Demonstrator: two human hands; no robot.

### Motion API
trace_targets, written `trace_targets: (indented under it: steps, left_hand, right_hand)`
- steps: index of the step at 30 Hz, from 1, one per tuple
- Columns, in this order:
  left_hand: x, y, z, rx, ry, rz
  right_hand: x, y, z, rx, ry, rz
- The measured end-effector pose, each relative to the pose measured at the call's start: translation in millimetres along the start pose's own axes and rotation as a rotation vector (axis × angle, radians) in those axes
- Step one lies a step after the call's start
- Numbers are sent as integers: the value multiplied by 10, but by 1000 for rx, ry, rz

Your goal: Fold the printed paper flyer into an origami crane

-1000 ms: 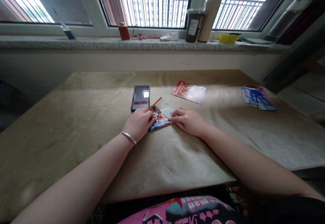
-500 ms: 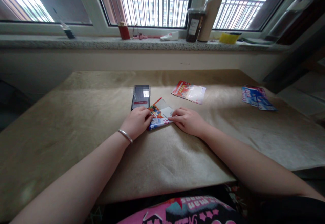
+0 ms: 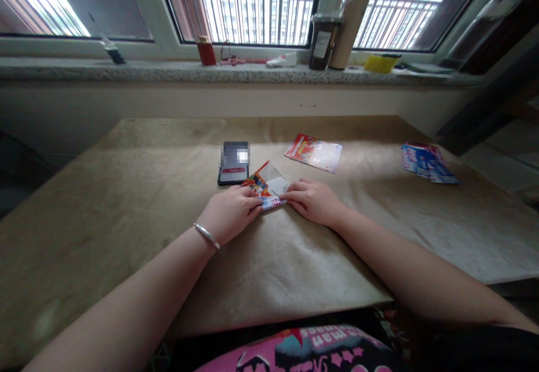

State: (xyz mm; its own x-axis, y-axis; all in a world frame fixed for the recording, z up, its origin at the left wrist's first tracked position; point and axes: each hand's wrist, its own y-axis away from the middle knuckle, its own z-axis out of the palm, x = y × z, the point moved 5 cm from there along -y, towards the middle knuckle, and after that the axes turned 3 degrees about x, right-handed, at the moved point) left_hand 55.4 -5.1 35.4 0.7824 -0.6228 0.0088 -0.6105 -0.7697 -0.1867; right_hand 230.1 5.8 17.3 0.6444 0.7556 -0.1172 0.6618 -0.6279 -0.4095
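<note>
A printed paper leaflet (image 3: 274,180) lies on the table in front of me, its near edge folded up into a blue-and-white strip. My left hand (image 3: 233,208), with a silver bangle at the wrist, presses its closed fingers on the left part of that strip and hides its left end. At the right end, my right hand (image 3: 310,199) pinches the strip with thumb and forefinger. Just beyond my left hand sits a phone (image 3: 234,171), its screen partly blurred.
A red-and-white leaflet (image 3: 314,152) lies farther back on the cloth-covered table (image 3: 126,192). Several blue folded papers (image 3: 428,163) rest at the right. Behind, the windowsill (image 3: 168,72) bears a red bottle (image 3: 206,51), a dark container (image 3: 323,43) and a yellow item (image 3: 380,63).
My left hand has slid right along the folded strip, covering more of its left end. The right hand stays in place at the other end.
</note>
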Motion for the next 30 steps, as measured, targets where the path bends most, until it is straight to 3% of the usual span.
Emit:
trace_targets:
  steps: [30]
  left_hand:
    - [52,-15,-22,-26,-75,-8]
  right_hand:
    - [-48,-9,-38,-45,121,-9]
